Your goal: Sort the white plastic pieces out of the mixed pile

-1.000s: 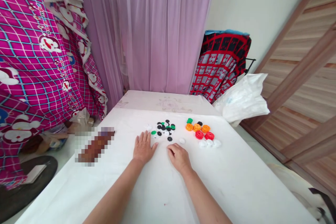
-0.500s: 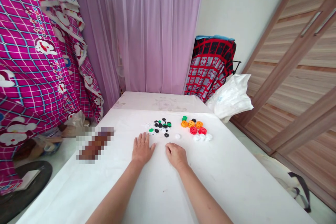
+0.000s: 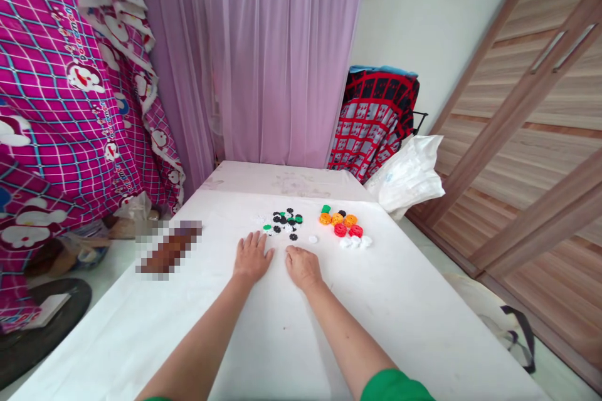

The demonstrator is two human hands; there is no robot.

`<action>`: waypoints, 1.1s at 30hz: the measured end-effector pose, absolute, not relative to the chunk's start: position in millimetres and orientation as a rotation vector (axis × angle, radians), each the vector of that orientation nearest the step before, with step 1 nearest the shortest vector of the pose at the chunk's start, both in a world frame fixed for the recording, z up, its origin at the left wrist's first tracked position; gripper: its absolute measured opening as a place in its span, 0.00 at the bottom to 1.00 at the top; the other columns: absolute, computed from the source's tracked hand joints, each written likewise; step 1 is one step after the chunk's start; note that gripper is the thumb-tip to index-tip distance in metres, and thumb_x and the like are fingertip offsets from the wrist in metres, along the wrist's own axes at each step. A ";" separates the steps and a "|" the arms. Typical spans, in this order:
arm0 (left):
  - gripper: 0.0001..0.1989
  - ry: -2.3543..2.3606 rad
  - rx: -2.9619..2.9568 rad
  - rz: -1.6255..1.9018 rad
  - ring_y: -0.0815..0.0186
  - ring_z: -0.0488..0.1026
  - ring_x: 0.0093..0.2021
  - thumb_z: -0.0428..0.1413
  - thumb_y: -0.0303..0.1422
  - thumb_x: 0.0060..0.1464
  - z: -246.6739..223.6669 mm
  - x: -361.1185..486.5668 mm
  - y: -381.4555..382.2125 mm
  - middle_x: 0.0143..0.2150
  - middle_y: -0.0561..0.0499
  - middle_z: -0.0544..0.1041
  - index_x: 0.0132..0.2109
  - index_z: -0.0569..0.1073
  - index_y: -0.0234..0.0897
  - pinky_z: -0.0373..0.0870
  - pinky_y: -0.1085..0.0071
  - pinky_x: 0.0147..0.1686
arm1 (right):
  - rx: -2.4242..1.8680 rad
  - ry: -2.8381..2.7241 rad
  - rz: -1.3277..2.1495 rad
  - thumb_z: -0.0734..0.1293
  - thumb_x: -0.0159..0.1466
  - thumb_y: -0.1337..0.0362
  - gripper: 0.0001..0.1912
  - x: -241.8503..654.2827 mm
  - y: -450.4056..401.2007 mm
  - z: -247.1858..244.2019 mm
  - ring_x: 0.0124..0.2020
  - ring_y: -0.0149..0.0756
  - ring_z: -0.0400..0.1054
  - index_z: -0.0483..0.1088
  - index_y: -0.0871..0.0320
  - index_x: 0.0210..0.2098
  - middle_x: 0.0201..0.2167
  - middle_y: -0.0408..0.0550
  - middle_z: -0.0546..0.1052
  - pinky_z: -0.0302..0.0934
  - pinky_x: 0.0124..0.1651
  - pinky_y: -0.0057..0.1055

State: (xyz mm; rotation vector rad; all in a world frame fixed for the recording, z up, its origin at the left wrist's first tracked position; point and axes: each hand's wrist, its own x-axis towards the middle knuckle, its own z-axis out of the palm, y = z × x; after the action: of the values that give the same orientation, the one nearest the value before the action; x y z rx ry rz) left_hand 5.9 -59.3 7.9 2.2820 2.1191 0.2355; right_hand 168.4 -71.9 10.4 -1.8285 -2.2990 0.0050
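My left hand (image 3: 253, 257) lies flat on the white table covering, palm down with its fingers stretched out and slightly spread. Just beyond its fingertips is a loose pile of small black, white and green toothed discs (image 3: 285, 220). To the right, my right hand (image 3: 303, 267) rests on the covering with its fingers curled in; whatever they may hold is hidden. A single white disc (image 3: 313, 239) lies a little beyond that hand. Farther right sit orange discs (image 3: 337, 218), two red discs (image 3: 348, 230), several white discs (image 3: 356, 242), a green piece (image 3: 326, 208) and a black one (image 3: 342, 213).
White cloth covers the table (image 3: 399, 301). A blurred-out brown item (image 3: 170, 249) lies near its left edge. Beyond the far right corner leans a white plastic bag (image 3: 407, 172). A purple curtain (image 3: 286, 62) hangs behind, and a wooden wardrobe (image 3: 536, 156) stands at right.
The view has shifted slightly, and green sleeves now show at the bottom. My right hand has moved a little to the left, closer to my left hand, which stays flat.
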 end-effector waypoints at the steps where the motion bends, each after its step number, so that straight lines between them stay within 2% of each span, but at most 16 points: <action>1: 0.30 2.116 2.280 0.226 0.52 0.51 0.70 0.39 0.46 0.63 7.7 5.4 -58.8 0.70 0.42 0.56 0.67 0.58 0.37 0.47 0.50 0.66 | -1.826 -2.301 -0.001 0.58 0.67 0.65 0.12 168.0 -71.4 10.0 0.40 0.35 0.73 0.71 0.52 0.45 0.39 0.46 0.79 0.59 0.39 0.28; 9: 0.32 2.107 2.303 0.168 0.53 0.48 0.71 0.36 0.48 0.64 7.4 2.8 -57.3 0.71 0.43 0.53 0.69 0.55 0.38 0.44 0.49 0.66 | -1.788 -2.325 0.001 0.57 0.67 0.65 0.12 168.1 -74.0 10.9 0.39 0.35 0.73 0.70 0.53 0.44 0.38 0.47 0.79 0.60 0.39 0.27; 17: 0.34 2.130 2.361 0.175 0.51 0.46 0.71 0.41 0.49 0.63 5.7 6.2 -50.4 0.72 0.41 0.50 0.70 0.51 0.38 0.45 0.49 0.66 | -1.720 -2.291 0.084 0.57 0.67 0.66 0.20 166.6 -67.6 11.7 0.37 0.35 0.74 0.64 0.52 0.58 0.37 0.48 0.80 0.61 0.38 0.27; 21: 0.28 2.013 2.553 0.265 0.51 0.47 0.71 0.42 0.46 0.64 -1.2 2.7 -60.4 0.72 0.43 0.51 0.68 0.57 0.46 0.46 0.49 0.66 | -1.656 -2.227 0.119 0.55 0.67 0.67 0.25 165.1 -56.2 8.7 0.39 0.35 0.74 0.59 0.54 0.64 0.42 0.50 0.80 0.62 0.40 0.27; 26: 0.26 1.894 2.667 0.373 0.51 0.51 0.70 0.42 0.45 0.64 -15.2 -3.5 -65.0 0.71 0.43 0.56 0.66 0.60 0.49 0.49 0.48 0.65 | -1.537 -2.190 0.140 0.54 0.68 0.68 0.24 170.7 -53.1 1.7 0.39 0.33 0.74 0.63 0.53 0.61 0.43 0.49 0.79 0.62 0.41 0.26; 30: 0.28 1.866 2.646 0.437 0.51 0.55 0.69 0.44 0.47 0.62 -24.0 -5.7 -62.8 0.69 0.41 0.58 0.65 0.62 0.44 0.52 0.49 0.64 | -1.451 -2.150 0.196 0.59 0.65 0.65 0.22 170.8 -60.7 -0.3 0.36 0.33 0.73 0.66 0.56 0.59 0.36 0.46 0.80 0.62 0.41 0.26; 33: 0.28 1.861 2.629 0.494 0.52 0.54 0.69 0.45 0.44 0.62 -26.7 -6.2 -63.7 0.69 0.42 0.59 0.66 0.61 0.41 0.51 0.50 0.65 | -1.368 -2.201 0.203 0.60 0.63 0.66 0.24 164.9 -66.2 -1.1 0.33 0.33 0.72 0.65 0.56 0.58 0.31 0.45 0.79 0.63 0.38 0.26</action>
State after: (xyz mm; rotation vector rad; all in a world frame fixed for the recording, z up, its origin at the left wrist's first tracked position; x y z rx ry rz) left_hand -6.2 -63.7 -26.7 2.6292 1.8607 0.4942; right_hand 164.9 -66.2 -1.1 -1.3679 -2.2013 0.2034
